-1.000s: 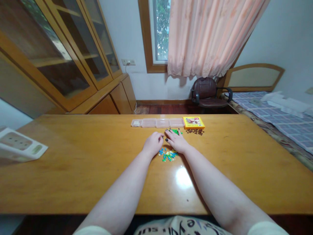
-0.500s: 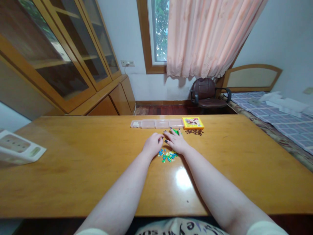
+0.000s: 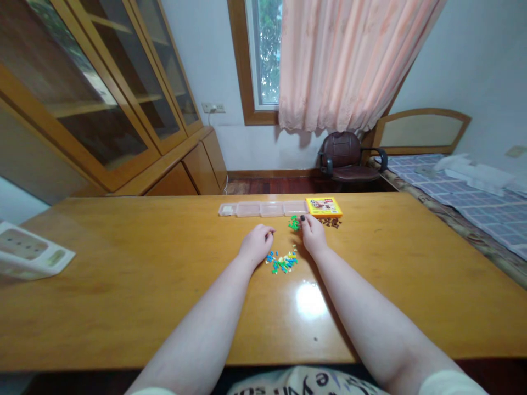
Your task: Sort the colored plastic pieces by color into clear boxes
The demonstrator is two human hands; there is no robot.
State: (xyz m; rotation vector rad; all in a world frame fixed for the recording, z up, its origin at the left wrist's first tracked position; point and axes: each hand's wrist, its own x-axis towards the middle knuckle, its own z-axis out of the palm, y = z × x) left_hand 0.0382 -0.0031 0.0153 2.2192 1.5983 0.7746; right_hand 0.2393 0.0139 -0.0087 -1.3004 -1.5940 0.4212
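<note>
A pile of small mixed-colour bricks (image 3: 282, 260) lies on the wooden table (image 3: 123, 263) between my wrists. My left hand (image 3: 256, 245) rests just left of the pile, fingers curled loosely, with nothing visible in them. My right hand (image 3: 313, 235) sits further back and to the right, fingers drawn together beside a small heap of green bricks (image 3: 293, 223); whether it pinches one is hidden. A heap of brown bricks (image 3: 329, 222) lies right of that hand, in front of a yellow box (image 3: 323, 207).
A clear plastic tray with several compartments (image 3: 263, 208) lies along the table's far side, left of the yellow box. A white carton (image 3: 28, 256) sits at the left edge. Beyond the table are a brown office chair (image 3: 348, 157), a bed (image 3: 465, 192) and wooden cabinets (image 3: 102, 104).
My right hand has slid right and back, uncovering the green heap, and its spread fingers have drawn together. The left hand has stayed in place.
</note>
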